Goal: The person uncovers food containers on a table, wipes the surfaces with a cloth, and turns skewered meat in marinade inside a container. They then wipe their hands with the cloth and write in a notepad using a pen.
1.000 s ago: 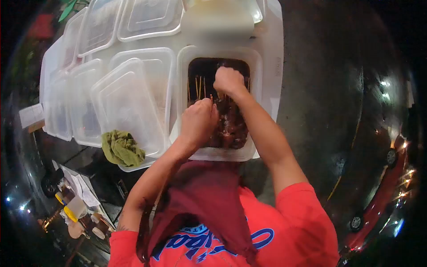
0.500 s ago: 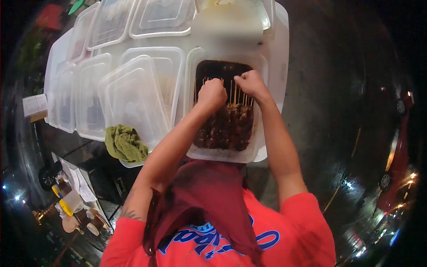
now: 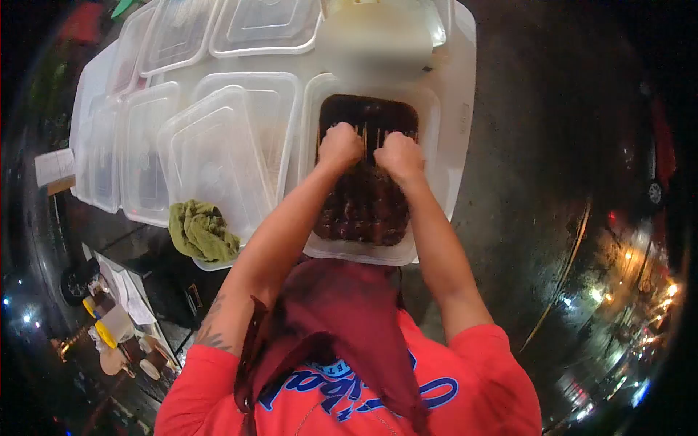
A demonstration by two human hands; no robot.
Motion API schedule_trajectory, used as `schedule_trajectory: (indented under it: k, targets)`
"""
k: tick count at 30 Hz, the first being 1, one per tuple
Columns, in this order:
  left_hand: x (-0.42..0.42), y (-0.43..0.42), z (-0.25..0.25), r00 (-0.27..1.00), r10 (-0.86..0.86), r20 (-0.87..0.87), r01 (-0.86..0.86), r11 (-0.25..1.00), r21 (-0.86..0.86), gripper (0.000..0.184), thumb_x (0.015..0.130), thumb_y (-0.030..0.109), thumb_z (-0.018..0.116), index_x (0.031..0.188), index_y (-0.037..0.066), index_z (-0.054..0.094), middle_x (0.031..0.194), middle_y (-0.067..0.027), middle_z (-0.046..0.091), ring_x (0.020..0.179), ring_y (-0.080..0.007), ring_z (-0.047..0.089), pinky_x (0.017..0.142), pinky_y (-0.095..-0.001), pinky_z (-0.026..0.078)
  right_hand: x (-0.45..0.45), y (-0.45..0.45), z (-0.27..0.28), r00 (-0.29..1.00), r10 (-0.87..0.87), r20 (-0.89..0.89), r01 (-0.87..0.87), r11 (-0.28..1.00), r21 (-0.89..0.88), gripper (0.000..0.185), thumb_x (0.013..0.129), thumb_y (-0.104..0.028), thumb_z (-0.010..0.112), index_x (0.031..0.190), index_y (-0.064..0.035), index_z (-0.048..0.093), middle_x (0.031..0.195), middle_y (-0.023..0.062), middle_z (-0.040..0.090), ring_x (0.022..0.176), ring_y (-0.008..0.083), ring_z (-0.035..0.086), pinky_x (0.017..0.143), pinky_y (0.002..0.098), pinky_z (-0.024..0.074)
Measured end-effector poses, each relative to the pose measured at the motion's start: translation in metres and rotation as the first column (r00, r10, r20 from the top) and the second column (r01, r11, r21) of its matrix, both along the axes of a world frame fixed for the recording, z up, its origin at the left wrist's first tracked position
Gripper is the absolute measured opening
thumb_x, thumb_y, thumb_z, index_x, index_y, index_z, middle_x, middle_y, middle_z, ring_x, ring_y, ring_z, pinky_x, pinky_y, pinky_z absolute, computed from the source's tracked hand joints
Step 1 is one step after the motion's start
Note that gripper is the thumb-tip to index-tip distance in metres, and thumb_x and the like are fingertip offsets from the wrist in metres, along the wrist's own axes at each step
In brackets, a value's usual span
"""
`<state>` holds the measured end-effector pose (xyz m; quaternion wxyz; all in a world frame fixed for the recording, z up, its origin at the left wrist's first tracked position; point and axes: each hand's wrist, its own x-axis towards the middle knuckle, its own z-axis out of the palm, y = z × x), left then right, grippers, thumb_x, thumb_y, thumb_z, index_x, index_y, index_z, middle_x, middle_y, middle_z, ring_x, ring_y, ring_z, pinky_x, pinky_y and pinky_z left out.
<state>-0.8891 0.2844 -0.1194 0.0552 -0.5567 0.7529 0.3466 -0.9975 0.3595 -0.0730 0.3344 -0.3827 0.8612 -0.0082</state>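
A white table (image 3: 459, 123) stands outside on dark, wet ground (image 3: 509, 182). A yellow line (image 3: 563, 272) runs along the ground, and bright lights (image 3: 670, 289) shine far off to the right. Many clear plastic boxes with lids sit close together on the table. One loose-looking lid (image 3: 214, 156) lies tilted over the box (image 3: 280, 98) near the middle. A crumpled green cloth (image 3: 203, 232) rests on the lid's near corner. Down to the left, well apart from the table, is a stand with papers (image 3: 131, 294) and a yellow thing (image 3: 105, 330) on it.

Right in front of the person is an open plastic tub (image 3: 430, 109), at the table's near edge. Dark brown sauce (image 3: 367, 109) fills its far part. Meat on sticks (image 3: 363, 207) lies in its near part, with the thin sticks pointing away from the person.

Both hands are over the tub, side by side with a small gap between them. The left hand (image 3: 340, 149) has its fingers curled in, beside some sticks. The right hand (image 3: 401, 154) is curled too, with sticks right next to it. The fingertips are hidden, so I cannot tell if either hand is pinching a stick.
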Motion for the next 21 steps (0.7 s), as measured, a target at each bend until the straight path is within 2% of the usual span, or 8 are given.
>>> schedule_trajectory:
  k: [5, 8, 11, 14, 16, 17, 19, 21]
  targets:
    - [0.004, 0.000, -0.005, 0.997, -0.066, -0.050, 0.066, 0.998, 0.013, 0.028, 0.078, 0.022, 0.062, 0.085, -0.005, 0.061, 0.093, -0.0288, 0.062, 0.091, -0.0428, 0.060, 0.081, -0.0475, 0.049, 0.000, 0.003, 0.008, 0.996, -0.092, -0.007, 0.092, 0.995, 0.032, 0.026, 0.079, -0.013, 0.053, 0.098, -0.0002, 0.065, 0.102, 0.0235, 0.063, 0.099, 0.0389, 0.060, 0.084, 0.0444, 0.0487]
    - [0.005, 0.000, 0.004, 0.994, -0.082, -0.076, 0.076, 0.993, -0.085, 0.029, 0.079, 0.023, 0.061, 0.085, -0.005, 0.061, 0.090, -0.0280, 0.062, 0.090, -0.0415, 0.060, 0.079, -0.0479, 0.048, -0.002, 0.005, -0.009, 0.993, -0.109, -0.035, 0.110, 0.994, 0.018, 0.027, 0.082, -0.020, 0.055, 0.098, -0.0009, 0.065, 0.103, 0.0232, 0.063, 0.098, 0.0395, 0.060, 0.082, 0.0458, 0.0485]
    - [0.016, -0.004, 0.029, 0.978, -0.063, -0.199, 0.044, 0.994, -0.098, 0.028, 0.081, 0.023, 0.059, 0.085, -0.004, 0.061, 0.088, -0.0267, 0.062, 0.089, -0.0392, 0.061, 0.075, -0.0489, 0.048, 0.002, 0.010, 0.021, 0.997, -0.061, 0.054, 0.059, 0.998, 0.036, 0.034, 0.083, -0.027, 0.059, 0.102, 0.0006, 0.063, 0.107, 0.0227, 0.061, 0.099, 0.0394, 0.059, 0.083, 0.0469, 0.0469]
    - [0.054, -0.007, 0.059, 0.964, -0.077, -0.253, 0.007, 0.964, -0.268, 0.025, 0.081, 0.023, 0.062, 0.088, -0.001, 0.065, 0.086, -0.0212, 0.065, 0.081, -0.0361, 0.063, 0.072, -0.0403, 0.049, 0.000, 0.029, 0.026, 0.978, -0.181, -0.102, 0.142, 0.941, -0.308, 0.041, 0.082, -0.031, 0.062, 0.103, 0.0036, 0.059, 0.108, 0.0225, 0.059, 0.101, 0.0395, 0.056, 0.085, 0.0469, 0.0450]
    - [0.082, -0.004, 0.095, 0.932, 0.057, -0.357, -0.106, 0.987, -0.117, 0.025, 0.083, 0.019, 0.058, 0.092, -0.004, 0.062, 0.082, -0.0240, 0.063, 0.082, -0.0350, 0.063, 0.070, -0.0418, 0.049, -0.009, 0.044, 0.012, 0.903, -0.328, -0.276, 0.105, 0.793, -0.600, 0.038, 0.082, -0.028, 0.063, 0.102, 0.0042, 0.057, 0.108, 0.0226, 0.057, 0.101, 0.0398, 0.055, 0.086, 0.0469, 0.0440]
    - [0.097, -0.004, 0.097, 0.940, 0.038, -0.338, -0.110, 0.975, -0.194, 0.025, 0.083, 0.018, 0.059, 0.094, -0.004, 0.062, 0.082, -0.0233, 0.063, 0.081, -0.0338, 0.064, 0.070, -0.0404, 0.049, -0.013, 0.051, 0.001, 0.844, -0.418, -0.337, 0.054, 0.690, -0.722, 0.037, 0.082, -0.026, 0.063, 0.101, 0.0045, 0.056, 0.108, 0.0226, 0.056, 0.101, 0.0399, 0.054, 0.086, 0.0469, 0.0434]
    - [0.124, -0.002, 0.096, 0.955, 0.004, -0.296, -0.110, 0.933, -0.342, 0.025, 0.082, 0.016, 0.059, 0.098, -0.004, 0.062, 0.082, -0.0218, 0.063, 0.078, -0.0316, 0.064, 0.069, -0.0376, 0.049, -0.018, 0.065, -0.040, 0.872, -0.463, -0.160, 0.191, 0.622, -0.759, 0.035, 0.082, -0.025, 0.063, 0.099, 0.0044, 0.055, 0.104, 0.0225, 0.058, 0.097, 0.0395, 0.056, 0.083, 0.0458, 0.0441]
    - [0.138, 0.004, 0.094, 0.934, 0.073, -0.350, -0.165, 0.956, -0.242, 0.026, 0.082, 0.015, 0.059, 0.100, -0.004, 0.061, 0.084, -0.0207, 0.064, 0.076, -0.0304, 0.064, 0.070, -0.0372, 0.050, -0.023, 0.070, -0.049, 0.868, -0.496, 0.004, 0.330, 0.571, -0.752, 0.034, 0.082, -0.024, 0.064, 0.098, 0.0049, 0.055, 0.099, 0.0224, 0.059, 0.092, 0.0387, 0.057, 0.080, 0.0443, 0.0448]
